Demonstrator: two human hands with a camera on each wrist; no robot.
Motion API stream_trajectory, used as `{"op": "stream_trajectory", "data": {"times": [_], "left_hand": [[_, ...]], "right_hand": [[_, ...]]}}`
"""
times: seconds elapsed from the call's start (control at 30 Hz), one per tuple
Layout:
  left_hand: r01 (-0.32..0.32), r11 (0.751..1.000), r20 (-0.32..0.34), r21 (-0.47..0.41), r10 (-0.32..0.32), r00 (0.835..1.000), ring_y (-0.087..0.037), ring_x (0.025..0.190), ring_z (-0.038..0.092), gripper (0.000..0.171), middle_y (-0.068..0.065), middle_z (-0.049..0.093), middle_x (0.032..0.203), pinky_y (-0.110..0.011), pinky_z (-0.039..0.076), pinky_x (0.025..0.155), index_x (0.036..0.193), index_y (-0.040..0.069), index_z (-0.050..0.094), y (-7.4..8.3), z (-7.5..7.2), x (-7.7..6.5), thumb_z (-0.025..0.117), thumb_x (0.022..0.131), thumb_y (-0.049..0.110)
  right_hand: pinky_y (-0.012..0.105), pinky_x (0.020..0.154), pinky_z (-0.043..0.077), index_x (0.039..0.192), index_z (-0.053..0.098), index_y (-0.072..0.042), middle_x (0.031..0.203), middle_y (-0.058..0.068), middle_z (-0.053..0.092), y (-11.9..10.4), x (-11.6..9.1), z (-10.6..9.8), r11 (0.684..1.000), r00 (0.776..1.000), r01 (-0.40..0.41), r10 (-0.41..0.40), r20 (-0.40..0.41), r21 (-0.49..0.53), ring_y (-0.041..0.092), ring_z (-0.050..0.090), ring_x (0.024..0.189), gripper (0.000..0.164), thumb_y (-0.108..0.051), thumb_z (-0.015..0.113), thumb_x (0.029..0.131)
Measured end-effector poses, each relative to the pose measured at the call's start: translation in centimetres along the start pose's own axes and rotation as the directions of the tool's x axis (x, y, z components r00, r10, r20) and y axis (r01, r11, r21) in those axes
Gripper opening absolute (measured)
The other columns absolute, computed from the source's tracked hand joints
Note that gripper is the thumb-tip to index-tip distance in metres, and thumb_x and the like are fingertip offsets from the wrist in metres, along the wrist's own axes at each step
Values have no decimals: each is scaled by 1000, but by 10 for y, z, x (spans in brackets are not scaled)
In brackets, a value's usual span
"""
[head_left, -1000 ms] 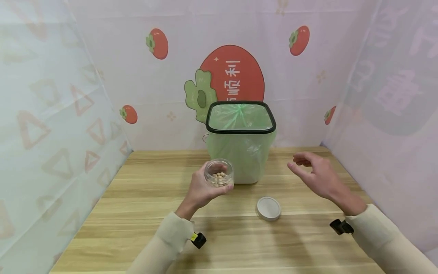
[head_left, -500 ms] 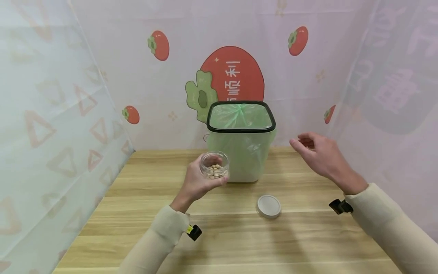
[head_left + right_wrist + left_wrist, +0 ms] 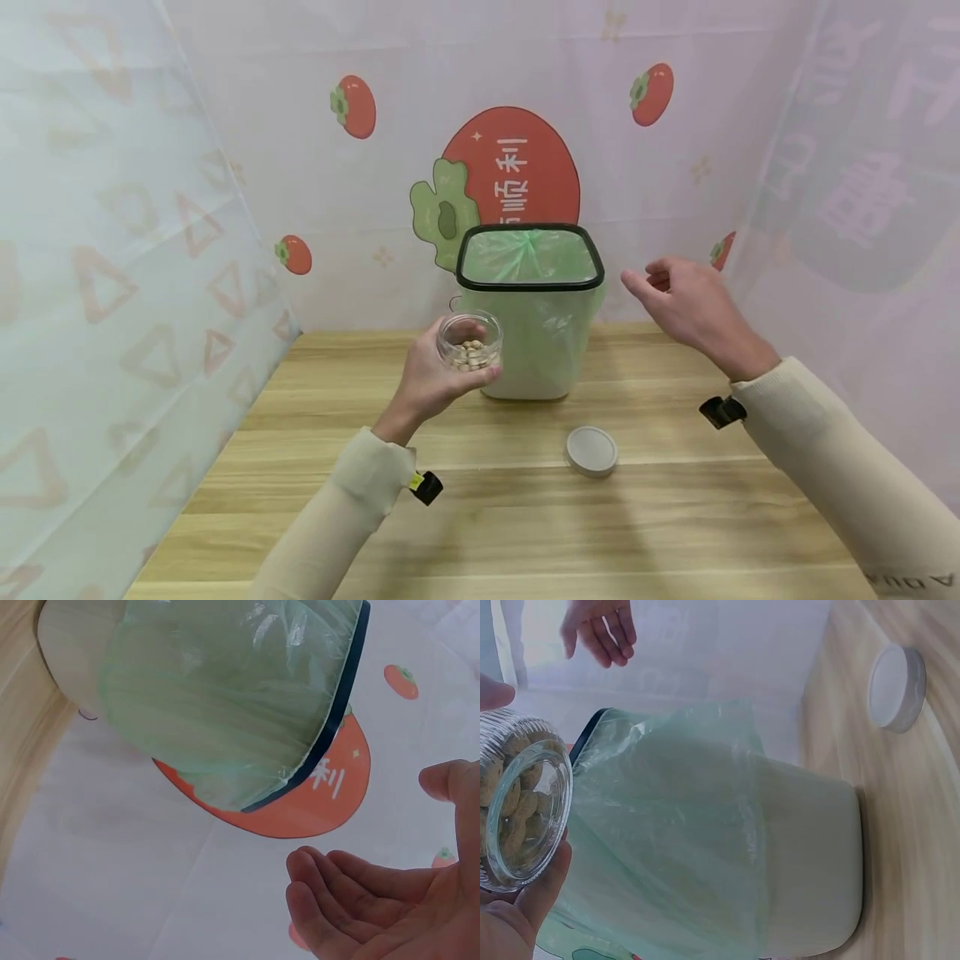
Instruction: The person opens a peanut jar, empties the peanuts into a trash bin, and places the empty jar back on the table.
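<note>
My left hand (image 3: 431,377) grips a clear jar (image 3: 468,342) without a lid, raised in front of the bin's left side. Several pale brown peanuts (image 3: 517,806) lie in the jar, seen through its clear wall in the left wrist view. To the right of the bin, near the height of its rim, my right hand (image 3: 686,304) hangs in the air. Its fingers (image 3: 375,889) are loosely bent with the thumb apart, and nothing is held. A white bin (image 3: 532,342) with a green bag (image 3: 667,817) and a black rim (image 3: 532,287) stands on the table.
A white round lid (image 3: 592,451) lies on the wooden table (image 3: 510,517) in front of the bin. Printed cloth walls (image 3: 390,167) enclose the back and both sides of the table.
My left hand has lifted the jar higher and slightly to the left. My right hand has risen toward the height of the bin's rim. The lid and bin have stayed in place.
</note>
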State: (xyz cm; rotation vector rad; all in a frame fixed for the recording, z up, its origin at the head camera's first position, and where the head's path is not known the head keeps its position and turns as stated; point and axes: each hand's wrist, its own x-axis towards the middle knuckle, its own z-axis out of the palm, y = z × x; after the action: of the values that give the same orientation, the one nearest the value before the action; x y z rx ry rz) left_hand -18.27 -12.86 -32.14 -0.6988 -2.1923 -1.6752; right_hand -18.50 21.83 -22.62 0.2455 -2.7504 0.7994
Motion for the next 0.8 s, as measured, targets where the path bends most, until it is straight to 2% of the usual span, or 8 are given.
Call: {"op": "stream_trajectory", "data": {"times": [0.3,0.37,0.47,0.53,0.6,0.7,0.8], "left_hand": [[17,1000,-5,5,-17,1000,-22,101,71,58,-15,76,114,-21,58,86,122,5,67,2,-7,9,95,72,11],[21,1000,-5,8,-21,1000,-21,100,71,58,-14,76,114,-22,58,85,122,6,67,3,-9,11,95,72,11],[24,1000,-10,16,-24,1000,-20,98,71,56,-12,76,113,-22,59,84,121,6,68,4,-13,13,95,73,13],[23,1000,-22,20,-22,1000,-19,98,71,54,-11,76,112,-22,59,84,121,6,69,5,-16,15,94,73,13],[22,1000,-33,22,-21,999,-18,98,71,54,-11,77,111,-22,58,84,120,6,69,6,-18,17,94,73,12],[21,999,-39,28,-20,999,-18,100,71,55,-11,77,112,-21,58,85,121,6,69,7,-22,20,94,73,11],[25,999,-34,33,-24,999,-17,101,71,57,-11,77,113,-21,58,85,123,7,69,9,-24,23,95,73,12]], "right_hand": [[66,107,46,143,56,9,139,34,62,-6,19,-6,999,1000,1,-1,-1,-52,49,59,128,80,-60,43,106],[63,100,50,136,60,10,132,33,65,-7,22,-6,998,1000,0,0,-5,-70,47,62,118,77,-59,44,106],[49,78,51,110,68,7,101,25,71,-9,28,-4,994,1000,12,-15,-22,-106,37,63,89,68,-56,45,107],[39,64,41,85,65,0,73,12,61,-11,33,-3,992,999,24,-28,-34,-127,27,52,69,61,-54,46,107],[35,58,34,69,54,-7,58,2,44,-12,37,-2,990,999,30,-35,-37,-136,20,40,58,60,-54,47,106],[33,55,29,62,39,-13,54,-5,29,-14,41,-1,991,999,14,-19,-37,-134,15,30,54,60,-53,47,106],[34,56,30,64,39,-14,55,-6,28,-14,45,-2,992,999,-20,17,-28,-127,15,30,55,58,-55,47,105]]}}
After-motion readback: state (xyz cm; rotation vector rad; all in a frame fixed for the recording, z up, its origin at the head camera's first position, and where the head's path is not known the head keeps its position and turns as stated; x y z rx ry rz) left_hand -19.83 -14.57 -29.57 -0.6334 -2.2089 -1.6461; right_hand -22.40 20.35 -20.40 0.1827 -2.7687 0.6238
